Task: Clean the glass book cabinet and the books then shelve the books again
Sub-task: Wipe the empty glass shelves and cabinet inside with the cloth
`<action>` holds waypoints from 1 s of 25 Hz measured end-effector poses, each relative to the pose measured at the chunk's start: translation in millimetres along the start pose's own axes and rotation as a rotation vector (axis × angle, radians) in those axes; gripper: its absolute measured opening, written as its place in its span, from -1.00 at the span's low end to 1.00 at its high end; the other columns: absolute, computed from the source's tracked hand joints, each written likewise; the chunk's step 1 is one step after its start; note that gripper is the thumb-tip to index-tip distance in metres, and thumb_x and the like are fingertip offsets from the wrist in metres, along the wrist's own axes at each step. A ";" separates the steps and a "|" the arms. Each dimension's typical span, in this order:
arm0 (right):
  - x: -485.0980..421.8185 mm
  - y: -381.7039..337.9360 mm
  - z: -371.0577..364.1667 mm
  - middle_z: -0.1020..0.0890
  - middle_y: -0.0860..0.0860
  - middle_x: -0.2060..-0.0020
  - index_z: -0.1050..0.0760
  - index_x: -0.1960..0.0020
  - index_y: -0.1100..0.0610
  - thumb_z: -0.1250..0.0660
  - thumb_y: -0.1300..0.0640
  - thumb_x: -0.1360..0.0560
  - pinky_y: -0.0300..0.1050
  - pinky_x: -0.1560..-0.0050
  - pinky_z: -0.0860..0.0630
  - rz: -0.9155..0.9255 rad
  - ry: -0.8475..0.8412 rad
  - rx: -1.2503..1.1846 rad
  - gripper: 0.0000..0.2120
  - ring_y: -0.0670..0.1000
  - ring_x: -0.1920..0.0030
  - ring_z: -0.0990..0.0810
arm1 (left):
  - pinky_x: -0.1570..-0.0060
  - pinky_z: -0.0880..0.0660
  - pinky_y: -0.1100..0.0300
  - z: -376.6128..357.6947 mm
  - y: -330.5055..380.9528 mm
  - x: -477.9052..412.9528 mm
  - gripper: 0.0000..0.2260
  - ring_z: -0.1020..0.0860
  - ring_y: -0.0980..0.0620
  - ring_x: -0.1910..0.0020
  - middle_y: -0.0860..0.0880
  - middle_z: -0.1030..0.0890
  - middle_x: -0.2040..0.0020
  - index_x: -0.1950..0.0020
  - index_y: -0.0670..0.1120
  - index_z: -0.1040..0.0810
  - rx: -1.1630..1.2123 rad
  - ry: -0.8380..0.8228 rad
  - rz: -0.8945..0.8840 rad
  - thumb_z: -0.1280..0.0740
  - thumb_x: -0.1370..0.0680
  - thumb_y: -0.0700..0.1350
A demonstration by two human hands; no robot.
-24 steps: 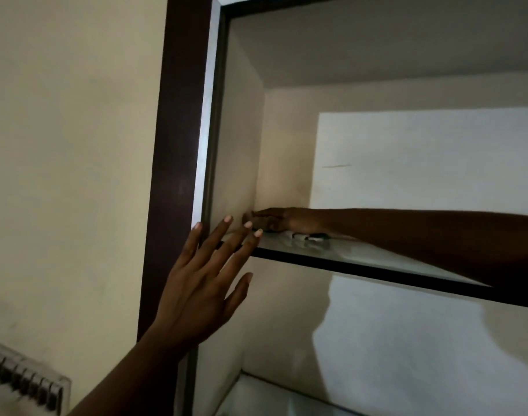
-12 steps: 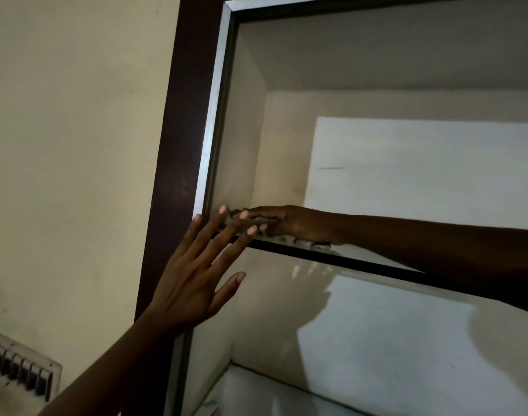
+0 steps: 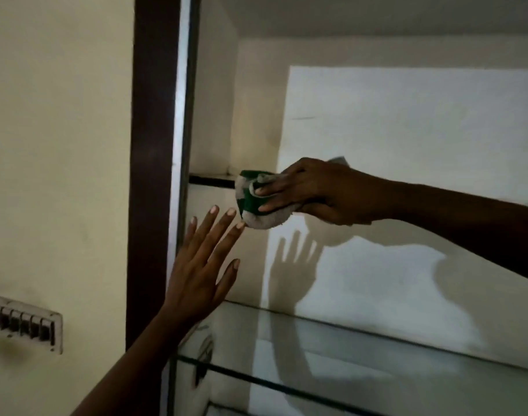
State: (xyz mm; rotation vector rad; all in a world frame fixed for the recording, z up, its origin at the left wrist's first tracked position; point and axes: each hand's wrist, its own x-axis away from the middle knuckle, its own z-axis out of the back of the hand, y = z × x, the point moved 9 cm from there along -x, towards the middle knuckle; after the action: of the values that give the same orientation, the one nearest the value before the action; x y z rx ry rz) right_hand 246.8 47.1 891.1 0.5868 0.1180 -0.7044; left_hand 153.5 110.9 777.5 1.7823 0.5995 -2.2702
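Since the earlier frame, the right hand (image 3: 314, 190) has come out of the back left corner of the compartment to the front, and the cloth (image 3: 253, 205) it carries now shows. Its fingers are curled over the top of the bunched green and grey cloth and the thumb sits beneath, so the hand is clamped on it. The cloth lies against the front edge of the upper glass shelf (image 3: 210, 179), near the shelf's left end.

Just below, the left hand (image 3: 199, 274) has dropped away from the shelf edge. Its fingers are straight and spread apart, holding nothing. One fingertip is right at the lower edge of the cloth, and whether it touches cannot be told.

Both hands are in front of the cabinet (image 3: 151, 175), beside its dark brown frame and pale metal strip. Behind them, the white back panel (image 3: 407, 130) carries a spread-fingered shadow (image 3: 295, 256). Further down, the lower glass shelf (image 3: 377, 340) reflects the panel. On the cream wall (image 3: 61, 145) to the left of the cabinet sits a switch panel (image 3: 22, 322).
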 end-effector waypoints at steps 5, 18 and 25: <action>68.6 -31.1 -32.5 -0.47 0.10 -0.31 -0.53 -0.24 0.15 0.03 0.18 -0.61 -0.21 -0.20 -0.26 -0.163 0.016 0.118 -0.60 0.05 -0.22 -0.43 | -0.48 -0.03 -0.06 -47.1 45.4 54.6 -0.53 -0.13 -0.08 -0.50 0.01 -0.12 -0.52 -0.51 -0.07 -0.11 0.218 -0.133 0.167 -0.08 -0.61 -0.02; 397.8 1.1 -142.0 -0.33 -0.04 -0.41 -0.33 -0.40 -0.03 -0.08 0.32 -0.52 0.12 -0.36 -0.30 -1.826 0.259 0.005 -0.49 0.11 -0.40 -0.29 | -0.45 -0.07 -0.06 -256.5 213.5 74.1 -0.48 -0.15 -0.01 -0.49 -0.01 -0.20 -0.51 -0.49 0.04 -0.21 0.543 -0.952 -0.522 0.05 -0.60 0.25; 482.7 -21.0 -139.9 -0.10 0.05 -0.51 -0.15 -0.49 -0.04 -0.14 0.30 -0.53 0.11 -0.45 0.13 -2.420 0.029 0.465 -0.42 0.12 -0.49 -0.05 | -0.38 0.45 0.25 -291.8 247.2 97.5 -0.36 0.40 0.32 -0.40 0.28 0.34 -0.45 -0.39 0.35 0.32 0.797 -1.170 -0.556 0.41 -0.33 0.48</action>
State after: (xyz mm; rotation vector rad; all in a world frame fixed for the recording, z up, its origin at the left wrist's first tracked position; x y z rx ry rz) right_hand 614.1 -167.6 622.7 0.6714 0.7573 -3.1182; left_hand 483.0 22.3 579.2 0.0501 -0.1114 -3.6102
